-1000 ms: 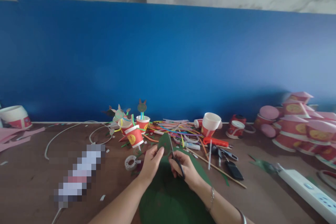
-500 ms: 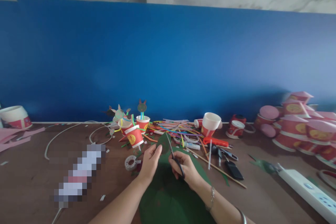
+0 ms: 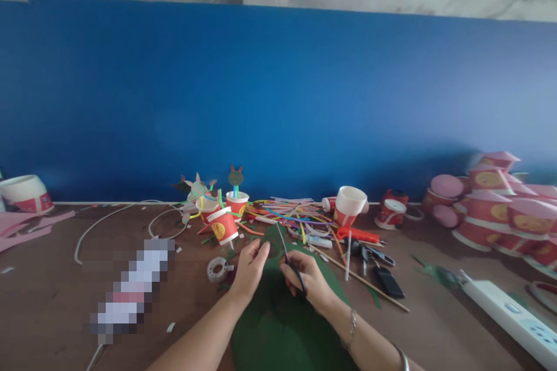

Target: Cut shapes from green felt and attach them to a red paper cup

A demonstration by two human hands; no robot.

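Black-handled scissors (image 3: 296, 275) are gripped in my right hand (image 3: 308, 281), their blades pointing up and away along a small dark green paper piece (image 3: 274, 239). My left hand (image 3: 251, 269) pinches that piece between thumb and fingers, just left of the blades. Beneath both hands lies a large dark green sheet (image 3: 287, 330) on the brown table (image 3: 47, 301). A roll of tape (image 3: 216, 269) sits left of my left hand.
Behind the hands lie colourful pipe cleaners (image 3: 287, 211). Red-and-white cups (image 3: 221, 226) with animal faces stand left of them. Keys (image 3: 387, 281) and a wooden stick (image 3: 369, 287) lie right, near a power strip (image 3: 513, 313). Pink-topped cups (image 3: 483, 214) are piled far right.
The small green piece has turned and lowered in my left hand, and its pointed upper end now looks rounder beside the blades. Both hands have stayed nearly in place.
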